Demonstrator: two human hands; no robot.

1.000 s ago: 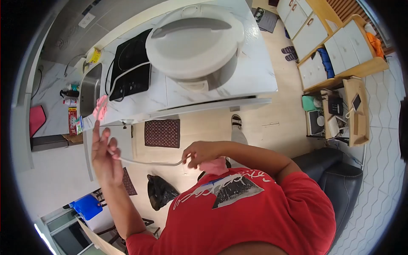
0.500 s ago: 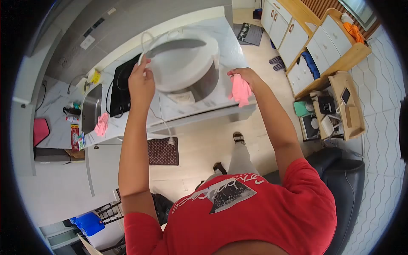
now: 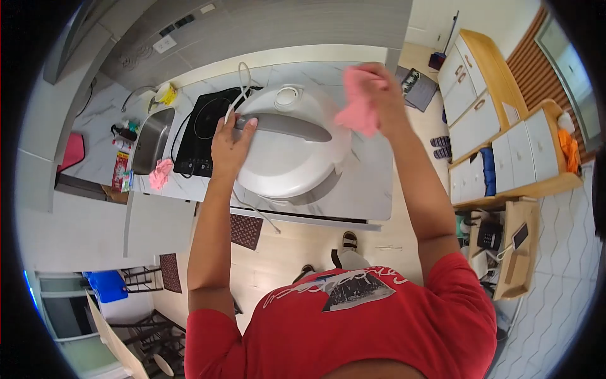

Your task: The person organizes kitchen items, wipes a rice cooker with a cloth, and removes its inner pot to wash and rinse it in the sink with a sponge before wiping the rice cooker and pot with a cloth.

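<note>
A large white rice cooker (image 3: 287,161) with a grey lid handle (image 3: 287,126) and a round vent stands on the marble-patterned counter. My left hand (image 3: 231,144) is at the lid's left side, closed on the white power cord (image 3: 243,79), with the thumb by the end of the handle. The cord loops up behind the hand, and its lower end hangs over the counter's front edge. Off the cooker's right side, my right hand (image 3: 388,101) is raised, closed around a crumpled pink cloth (image 3: 362,104). Motion blurs that hand a little.
Left of the cooker lies a black induction cooktop (image 3: 201,142), then a steel sink (image 3: 151,142) with a second pink cloth (image 3: 161,174) at its front corner. Bottles and a red box (image 3: 120,170) stand farther left. White drawers (image 3: 505,170) line the right side.
My right hand has lifted the pink cloth from the counter's right end to beside the lid. My left hand has come lower against the lid, still with the cord. The view has shifted.
</note>
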